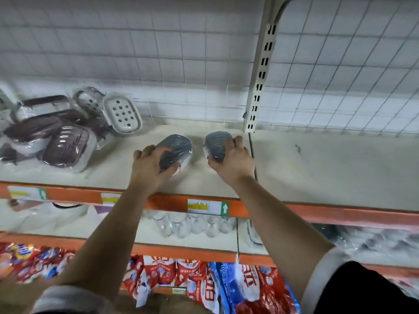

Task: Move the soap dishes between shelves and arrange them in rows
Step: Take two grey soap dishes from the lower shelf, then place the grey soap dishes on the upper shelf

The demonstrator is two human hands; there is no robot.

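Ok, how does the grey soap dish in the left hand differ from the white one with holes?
The grey soap dish is gripped by the left hand; the white soap dish is untouched, tilted against other dishes. The grey soap dish shows curved ridges; the white soap dish shows round holes. Both are rounded oblongs on the same shelf.

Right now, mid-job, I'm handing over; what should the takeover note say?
Left hand grips a grey oval plastic soap dish at the beige top shelf.
Right hand grips a second grey oval soap dish beside it, not touching.
Done: these two lie side by side, a row's start.
Left: the jumbled pile of wrapped maroon and white soap dishes at far left is unsorted.
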